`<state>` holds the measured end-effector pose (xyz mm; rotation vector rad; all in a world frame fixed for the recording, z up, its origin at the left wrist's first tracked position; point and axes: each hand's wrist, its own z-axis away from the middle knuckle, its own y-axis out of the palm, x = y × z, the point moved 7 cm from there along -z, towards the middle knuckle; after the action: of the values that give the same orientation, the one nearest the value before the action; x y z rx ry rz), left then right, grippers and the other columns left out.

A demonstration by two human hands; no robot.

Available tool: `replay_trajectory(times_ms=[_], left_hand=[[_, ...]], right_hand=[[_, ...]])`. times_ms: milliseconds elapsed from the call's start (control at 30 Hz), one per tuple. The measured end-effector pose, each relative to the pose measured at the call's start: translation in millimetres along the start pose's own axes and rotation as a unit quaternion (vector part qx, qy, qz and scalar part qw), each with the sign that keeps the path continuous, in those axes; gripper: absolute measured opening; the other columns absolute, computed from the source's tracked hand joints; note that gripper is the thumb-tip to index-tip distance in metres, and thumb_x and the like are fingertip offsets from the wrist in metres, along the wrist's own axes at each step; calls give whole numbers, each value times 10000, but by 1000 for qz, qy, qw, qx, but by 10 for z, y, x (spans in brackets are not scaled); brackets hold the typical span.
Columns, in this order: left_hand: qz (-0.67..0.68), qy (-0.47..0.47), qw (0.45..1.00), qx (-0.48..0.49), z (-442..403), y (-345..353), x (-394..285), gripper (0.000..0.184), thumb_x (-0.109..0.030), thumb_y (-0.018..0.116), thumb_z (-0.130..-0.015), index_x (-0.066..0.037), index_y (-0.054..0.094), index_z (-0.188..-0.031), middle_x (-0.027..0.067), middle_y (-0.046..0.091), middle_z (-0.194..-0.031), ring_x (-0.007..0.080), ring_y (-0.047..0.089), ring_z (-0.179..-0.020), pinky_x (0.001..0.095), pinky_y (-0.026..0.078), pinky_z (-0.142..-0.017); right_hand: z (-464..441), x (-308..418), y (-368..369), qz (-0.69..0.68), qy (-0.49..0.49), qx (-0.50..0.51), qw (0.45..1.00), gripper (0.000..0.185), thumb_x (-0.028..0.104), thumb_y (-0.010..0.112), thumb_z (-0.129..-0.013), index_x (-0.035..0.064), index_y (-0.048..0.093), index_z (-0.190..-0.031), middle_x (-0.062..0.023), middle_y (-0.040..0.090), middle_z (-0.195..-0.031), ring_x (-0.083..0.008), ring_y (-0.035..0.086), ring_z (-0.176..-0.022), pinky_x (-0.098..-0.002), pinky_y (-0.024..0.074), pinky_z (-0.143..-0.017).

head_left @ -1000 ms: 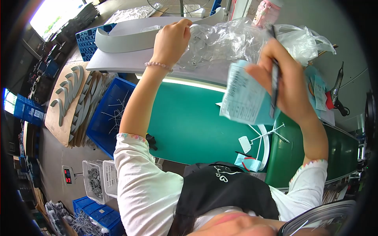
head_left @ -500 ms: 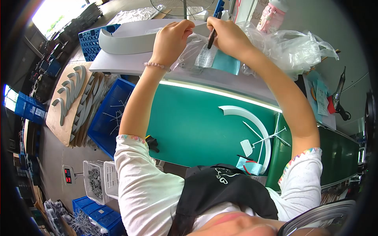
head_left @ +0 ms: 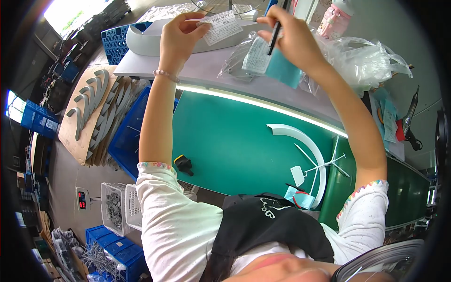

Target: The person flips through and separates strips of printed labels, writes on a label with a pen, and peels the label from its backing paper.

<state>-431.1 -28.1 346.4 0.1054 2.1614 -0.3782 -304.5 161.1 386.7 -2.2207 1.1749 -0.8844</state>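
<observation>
Between the left hand's [head_left: 181,40] thumb and forefinger, pinched nearly closed, there's the printed label [head_left: 221,29], caught by its left end, the rest sticking out rightward! That edge hold looks right: a light pinch, the paper flat, skin off whatever may be sticky behind. Across from it, the right hand [head_left: 298,46] has its fingers curled round a black pen [head_left: 274,37], with a blue-backed sheet [head_left: 284,70] just below them; whether they grip it too, I can't tell. Best to angle that pen away from both papers. Behind the left fingers curves a grey band [head_left: 159,43]; right of the right fingers, clear plastic bags [head_left: 361,63] bunch up, better avoided by loose label edges.
</observation>
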Motion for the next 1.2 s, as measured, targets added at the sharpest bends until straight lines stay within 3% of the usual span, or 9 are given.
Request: replay_trajectory(times_ms=[100, 233, 433, 533, 667, 700, 800, 1000, 1200], left_hand=[[12, -1, 1000, -3, 82, -150, 103, 321, -76, 748, -773, -8, 672, -1078, 115, 714, -900, 143, 671, -811, 217, 520, -734], [-30, -4, 1000, 4, 204, -318, 195, 289, -74, 751, -767, -15, 686, -1043, 93, 715, -861, 130, 667, -777, 225, 520, -717], [-286, -49, 955, 59, 298, -381, 511, 331, -129, 796, -718, -89, 702, -1033, 72, 711, -878, 163, 664, -774, 263, 530, -728], [-500, 235, 825, -119, 574, -246, 19, 382, -160, 808, -704, -72, 689, -1056, 121, 686, -1007, 217, 648, -882, 334, 512, -838], [-358, 144, 914, 124, 545, -26, 412, 336, -203, 676, -851, -80, 643, -1162, 126, 567, -1312, 275, 512, -1225, 407, 393, -1028], [-412, 110, 891, 154, 639, 60, 485, 367, -314, 500, -973, -74, 611, -1227, 118, 501, -1390, 297, 402, -1337, 422, 333, -1089], [-441, 186, 867, 137, 765, 112, 516, 515, -429, 334, -1016, -61, 524, -1322, 139, 484, -1397, 326, 384, -1344, 422, 309, -1110], [-432, 168, 869, 175, 749, 88, 513, 531, -414, 333, -1019, -53, 448, -1392, 119, 383, -1480, 291, 324, -1388, 394, 229, -1150], [-244, 193, 934, -176, 1195, -158, -199, 349, -131, 518, -949, -26, 561, -1279, 180, 535, -1343, 330, 432, -1319, 417, 321, -1098]], right_hand=[[78, 427, -426, 3, -14, -17, 1000, 249, 239, 587, -954, 3, 507, -947, -67, 565, -741, -146, 572, -686, -298, 469, -648], [274, 548, -710, -58, -67, -23, 996, 333, 85, 647, -890, 79, 329, -791, -158, 696, -1066, -116, 632, -729, -255, 486, -673], [791, 529, -1090, -105, 74, -25, 991, 329, 22, 623, -894, 79, 321, -778, -177, 677, -1058, -89, 589, -922, -205, 430, -752], [1030, 436, -1259, -97, 122, -36, 987, 320, 18, 622, -890, 82, 329, -781, -199, 671, -1089, -53, 548, -839, -193, 406, -719], [1358, 310, -1464, -97, 183, -54, 977, 312, 27, 612, -903, 89, 331, -782, -224, 653, -1137, 23, 434, -610, -157, 370, -568], [1442, 281, -1506, -102, 180, -65, 976, 313, 35, 610, -908, 90, 331, -778, -238, 641, -1154, 46, 387, -554, -147, 346, -507], [1650, 287, -1645, -51, 200, -62, 976, 311, 45, 614, -909, 91, 335, -779, -239, 639, -1160, 39, 416, -564, -154, 373, -527], [2027, 296, -1830, -79, 218, -108, 967, 311, 65, 626, -909, 97, 345, -780, -255, 641, -1138, 31, 417, -558, -157, 400, -557], [2428, 270, -1972, -123, 229, -144, 955, 313, 71, 641, -899, 100, 349, -791, -253, 659, -1092, 48, 323, -550, -142, 336, -529]])
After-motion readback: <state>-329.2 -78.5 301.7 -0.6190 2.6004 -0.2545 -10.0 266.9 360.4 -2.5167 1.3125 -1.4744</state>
